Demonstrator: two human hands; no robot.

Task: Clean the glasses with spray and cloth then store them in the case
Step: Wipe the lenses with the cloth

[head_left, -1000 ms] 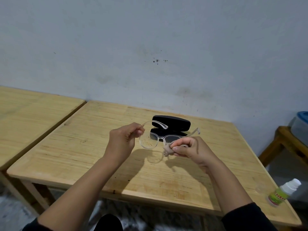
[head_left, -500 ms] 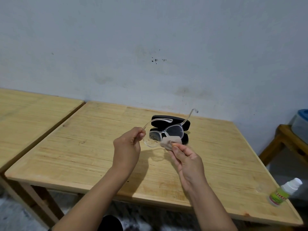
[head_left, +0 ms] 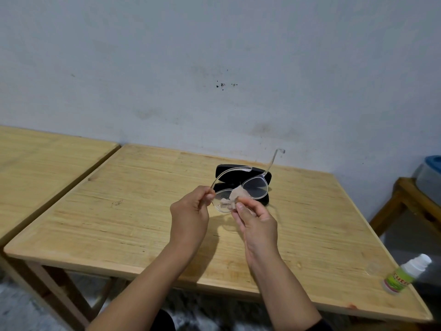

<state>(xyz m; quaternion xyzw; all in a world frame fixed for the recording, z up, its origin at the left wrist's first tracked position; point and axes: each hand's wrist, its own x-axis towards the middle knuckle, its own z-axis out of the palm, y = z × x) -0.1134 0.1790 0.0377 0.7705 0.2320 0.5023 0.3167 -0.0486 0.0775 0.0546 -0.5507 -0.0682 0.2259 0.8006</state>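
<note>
Clear-framed glasses [head_left: 254, 187] are held in the air above the wooden table [head_left: 119, 211], temples unfolded and pointing away from me. My left hand [head_left: 191, 216] pinches the frame at its left hinge. My right hand [head_left: 255, 220] pinches a small beige cloth [head_left: 235, 195] against the left lens. Behind the glasses an open black case [head_left: 241, 172] lies on the table, partly hidden by them. A small spray bottle [head_left: 405, 274] with a white cap and green label lies on its side at the table's right front corner.
A second wooden table [head_left: 43, 158] stands to the left across a narrow gap. At the far right a low wooden stand [head_left: 410, 199] carries a grey container with a blue lid [head_left: 432, 175]. A grey wall runs close behind the tables.
The glasses were tilted up so the temples point away. My right hand shifted the cloth from the bridge onto the left lens. The left hand kept its hold.
</note>
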